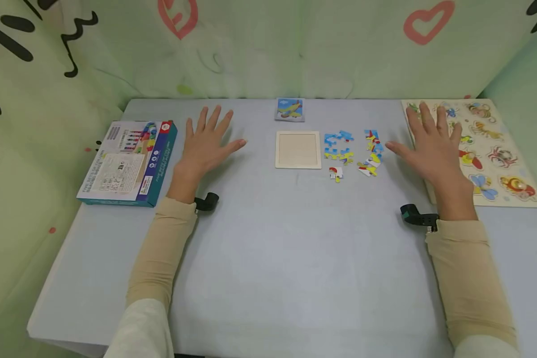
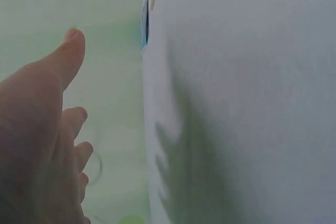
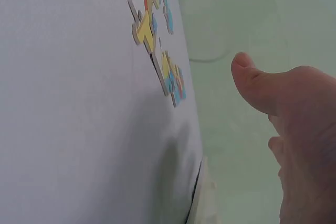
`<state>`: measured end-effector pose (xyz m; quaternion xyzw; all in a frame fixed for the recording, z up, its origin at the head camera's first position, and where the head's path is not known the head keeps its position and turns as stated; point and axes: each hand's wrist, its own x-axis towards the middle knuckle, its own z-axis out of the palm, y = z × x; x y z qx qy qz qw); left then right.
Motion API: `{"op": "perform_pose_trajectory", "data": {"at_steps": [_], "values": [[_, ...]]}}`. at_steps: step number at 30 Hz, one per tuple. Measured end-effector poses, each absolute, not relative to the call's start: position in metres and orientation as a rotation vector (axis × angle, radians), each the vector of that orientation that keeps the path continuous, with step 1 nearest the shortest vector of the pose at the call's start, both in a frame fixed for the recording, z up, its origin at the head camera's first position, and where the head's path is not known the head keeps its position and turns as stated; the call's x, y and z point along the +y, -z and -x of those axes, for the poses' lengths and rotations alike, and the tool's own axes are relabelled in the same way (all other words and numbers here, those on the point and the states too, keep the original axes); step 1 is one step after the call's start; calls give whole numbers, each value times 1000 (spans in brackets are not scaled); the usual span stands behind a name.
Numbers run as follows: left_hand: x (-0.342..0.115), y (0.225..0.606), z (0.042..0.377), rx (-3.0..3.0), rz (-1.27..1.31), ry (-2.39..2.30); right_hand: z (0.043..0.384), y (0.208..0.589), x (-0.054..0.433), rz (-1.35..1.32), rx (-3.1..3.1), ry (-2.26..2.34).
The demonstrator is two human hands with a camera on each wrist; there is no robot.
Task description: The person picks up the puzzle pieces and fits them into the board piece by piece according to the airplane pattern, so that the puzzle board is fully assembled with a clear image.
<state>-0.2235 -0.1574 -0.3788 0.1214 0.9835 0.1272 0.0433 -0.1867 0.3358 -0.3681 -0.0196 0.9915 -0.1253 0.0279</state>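
My left hand (image 1: 204, 143) is spread with straight fingers above the table, to the right of a boxed set (image 1: 121, 164); it holds nothing. My right hand (image 1: 436, 149), also spread and holding nothing, hovers partly over the left edge of a board with animal pictures (image 1: 501, 129). Between the hands lies a square wooden puzzle frame (image 1: 298, 150) with a bare inside. Right of it are loose jigsaw pieces (image 1: 338, 146) in blue, yellow, red and white. In the right wrist view, several puzzle pieces (image 3: 146, 30) lie on the table beyond the thumb.
A small square picture of a yellow airplane (image 1: 289, 109) lies at the table's back edge, behind the frame. The white table (image 1: 286, 268) reaches back to a pale green curtain (image 1: 259, 54) with red hearts. Each wrist wears a small black camera (image 1: 208, 201).
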Motion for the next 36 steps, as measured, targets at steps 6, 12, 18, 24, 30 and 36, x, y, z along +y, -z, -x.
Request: {"op": "perform_pose_trajectory", "data": {"at_steps": [6,12,18,24,30,36], "values": [[-144,379,225,2969,-438,-413,197,369,316,129,3040,444],[-126,384,227,2914,-525,-451,206,365,295,205,3029,479],[-108,389,227,2866,-598,-438,214,366,271,294,3017,552],[-91,390,225,2808,-631,-444,220,371,250,322,2975,640],[-81,391,222,2770,-661,-402,226,380,235,373,2915,717],[-74,391,221,2744,-693,-374,231,385,223,373,2851,739]]}}
